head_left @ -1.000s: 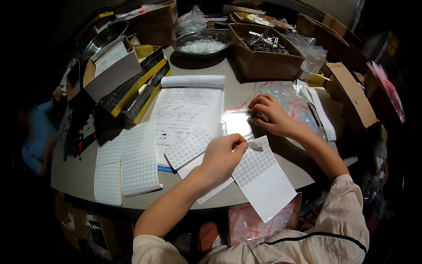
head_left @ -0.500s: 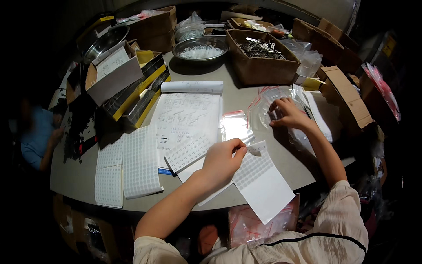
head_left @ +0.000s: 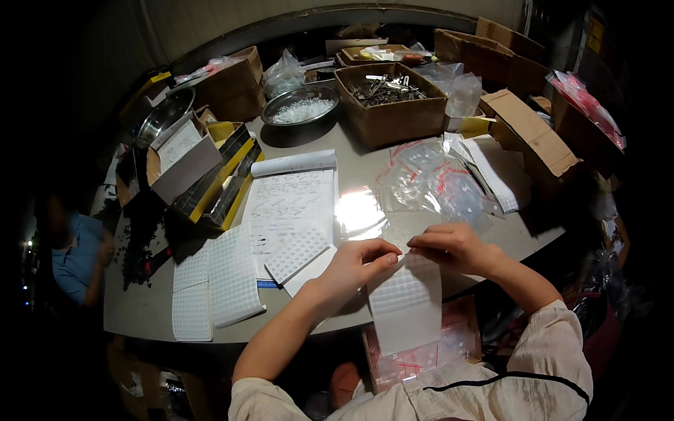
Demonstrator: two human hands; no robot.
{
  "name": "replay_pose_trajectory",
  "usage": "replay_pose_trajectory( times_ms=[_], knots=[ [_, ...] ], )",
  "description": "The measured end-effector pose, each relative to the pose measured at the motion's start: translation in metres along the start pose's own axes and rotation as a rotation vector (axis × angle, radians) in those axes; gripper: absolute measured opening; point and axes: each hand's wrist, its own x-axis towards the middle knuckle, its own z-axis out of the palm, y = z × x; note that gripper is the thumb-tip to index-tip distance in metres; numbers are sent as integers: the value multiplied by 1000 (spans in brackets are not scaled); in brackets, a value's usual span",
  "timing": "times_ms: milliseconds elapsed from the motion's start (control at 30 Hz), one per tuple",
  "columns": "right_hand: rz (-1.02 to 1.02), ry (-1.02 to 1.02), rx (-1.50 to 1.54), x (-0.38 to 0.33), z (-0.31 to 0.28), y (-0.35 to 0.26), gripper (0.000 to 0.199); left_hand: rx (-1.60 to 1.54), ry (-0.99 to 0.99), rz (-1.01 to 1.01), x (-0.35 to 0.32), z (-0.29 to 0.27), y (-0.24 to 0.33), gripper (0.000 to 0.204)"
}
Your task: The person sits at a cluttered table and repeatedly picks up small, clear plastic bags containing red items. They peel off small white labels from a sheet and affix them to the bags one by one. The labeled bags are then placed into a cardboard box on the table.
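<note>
My left hand (head_left: 358, 265) pinches the upper edge of a white sticker sheet (head_left: 405, 324), which hangs over the table's front edge. Rows of small round grey stickers cover its upper part; the lower part is bare. My right hand (head_left: 453, 247) is closed at the same top edge, its fingertips almost meeting the left ones. What the right fingertips pinch is too small to make out. Just beyond the hands lie clear zip bags (head_left: 449, 188) with red seals, some holding small round pieces, and a glossy clear bag (head_left: 361, 214) reflecting the light.
Left of my hands are sticker sheets (head_left: 233, 288) and a handwritten pad (head_left: 291, 196). A carton of metal parts (head_left: 390, 116) and a steel bowl (head_left: 300, 105) with clear pieces stand behind. A box of bags (head_left: 456, 354) sits below the edge. Another person (head_left: 77, 252) sits at left.
My right hand has come from the clear bags back to the sticker sheet, beside my left hand. The sheet now hangs straighter. The whole view has shifted slightly.
</note>
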Motion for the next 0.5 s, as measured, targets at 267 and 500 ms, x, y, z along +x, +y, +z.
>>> replay_pose_trajectory(
  times_ms=[267,500],
  knots=[
    [426,-10,480,-9,-31,-29,17,472,-20,291,-7,3,29,27],
    [391,92,909,-31,-34,-37,28,551,31,409,-28,32,56,24]
  ],
)
